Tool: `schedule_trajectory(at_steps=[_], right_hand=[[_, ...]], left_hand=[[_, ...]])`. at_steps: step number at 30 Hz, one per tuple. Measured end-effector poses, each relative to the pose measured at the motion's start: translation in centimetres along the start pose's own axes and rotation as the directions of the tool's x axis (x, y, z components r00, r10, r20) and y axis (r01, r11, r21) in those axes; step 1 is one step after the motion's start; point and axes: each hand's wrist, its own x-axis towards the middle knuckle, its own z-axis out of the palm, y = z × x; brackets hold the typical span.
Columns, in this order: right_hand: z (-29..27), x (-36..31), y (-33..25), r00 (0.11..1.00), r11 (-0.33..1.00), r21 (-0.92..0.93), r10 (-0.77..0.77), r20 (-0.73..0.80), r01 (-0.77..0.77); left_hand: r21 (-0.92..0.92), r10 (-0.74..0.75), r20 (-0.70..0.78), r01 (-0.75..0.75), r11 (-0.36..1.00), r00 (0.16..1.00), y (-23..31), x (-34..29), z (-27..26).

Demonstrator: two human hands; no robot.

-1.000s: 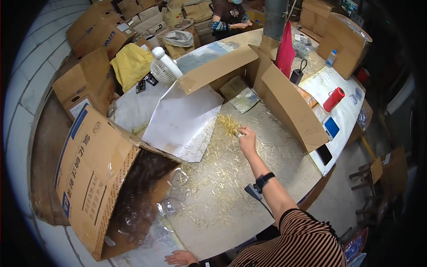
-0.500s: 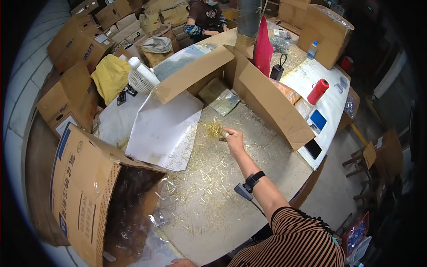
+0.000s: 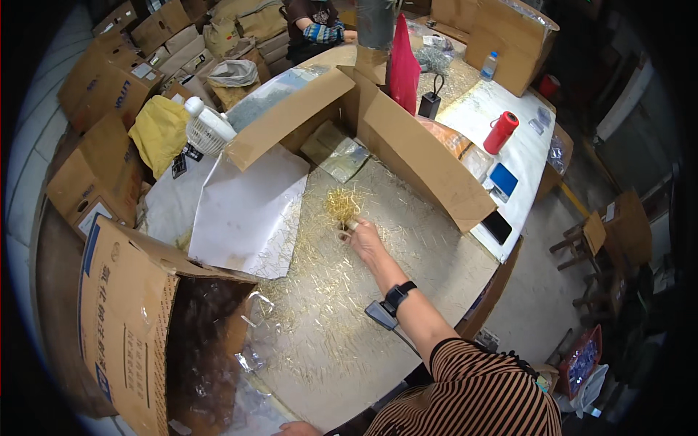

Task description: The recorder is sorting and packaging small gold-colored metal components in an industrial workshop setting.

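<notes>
My right hand (image 3: 366,241) reaches out over the grey tabletop (image 3: 407,320), with its thumb and fingers closed at the base of a bristling clump of thin gold-coloured pins (image 3: 343,203). Whether something else is between the fingertips is hard to make out. A pale wrap covers part of one finger. More of these pins lie scattered loose over the tabletop around and below the hand. Of my left hand (image 3: 298,429) only a small part shows at the lower edge, near the clear plastic bags; its fingers are hidden.
A large open carton (image 3: 134,320) with clear plastic in it lies at the left. Beyond the pins stand a white sheet (image 3: 251,211), a plastic bag (image 3: 340,156) and upright cardboard flaps (image 3: 422,160). A red bottle (image 3: 500,133) and phone (image 3: 497,227) rest at right. A co-worker (image 3: 313,29) sits across.
My right hand has drawn slightly back toward me, and the clump at its fingertips looks fuller and stands farther beyond them. The whole view has shifted a little.
</notes>
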Motion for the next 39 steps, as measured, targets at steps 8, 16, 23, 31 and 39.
schedule_trajectory(at_steps=[8, 16, 23, 31, 39], right_hand=[[2.3, -1.6, -0.5, 0.994, 0.939, -0.341, -0.013, 0.108, 0.05], [2.1, -4.7, -2.0, 0.934, 0.524, -0.773, -0.194, 0.3, 0.357], [2.3, -8.5, -1.7, 0.939, 0.725, -0.623, -0.099, 0.331, 0.296], [1.1, -12.7, -1.7, 0.963, 0.952, -0.304, 0.104, 0.248, -0.024], [-1.4, -17.9, 0.5, 0.834, 0.736, -0.608, 0.108, 0.541, 0.298]], left_hand=[[-0.062, -0.021, 0.056, 0.025, 0.998, 0.998, 0.8, 0.2, -0.8], [-0.047, -0.085, 0.116, 0.091, 0.995, 0.99, 3.6, -2.1, -5.4], [-0.07, -0.048, 0.099, 0.055, 0.996, 0.994, 3.3, -2.6, -5.7], [-0.481, 0.205, -0.065, -0.211, 0.851, 0.977, -1.8, 1.7, -1.4], [-0.868, 0.768, 0.497, 0.249, 0.43, 0.404, 9.7, -10.7, -15.4]])
